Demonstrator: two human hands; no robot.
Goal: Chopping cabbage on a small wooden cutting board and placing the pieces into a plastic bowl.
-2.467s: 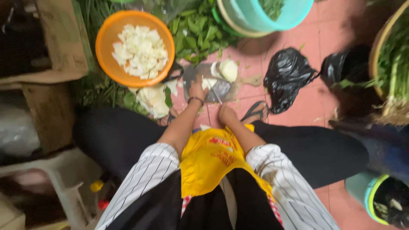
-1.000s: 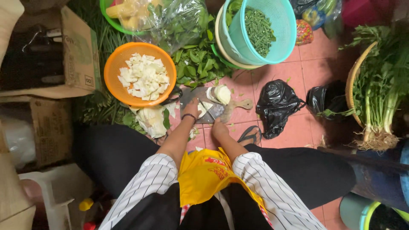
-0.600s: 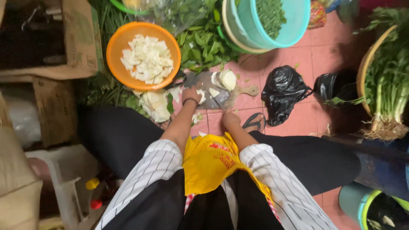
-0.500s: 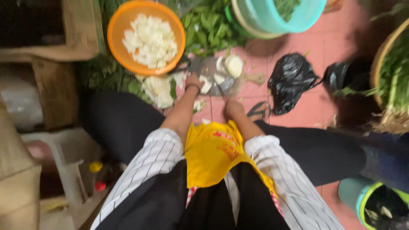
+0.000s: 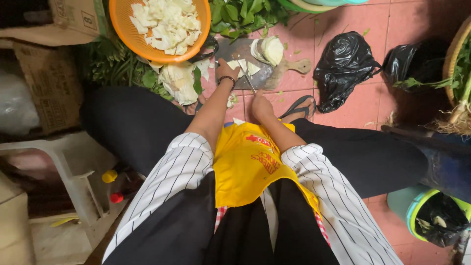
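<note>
Lighting: bright, even overhead light on the red tiled floor (image 5: 392, 19) | Shadows: deep at left and right margins | Sharpness: centre crisp, no motion blur | Distortion: wide-angle stretching at edges

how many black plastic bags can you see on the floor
2 on the tiles: a larger black bag just right of the wooden cutting board, and a smaller black bag further right beside the woven basket. Another black liner sits inside the green bucket; more may lie out of frame.

One head-worn view looks steeply down over the person's chest and lap, fairly near, to the board (image 5: 255, 66) on the floor (image 5: 392, 29) beyond the left hand (image 5: 226, 68).
</note>
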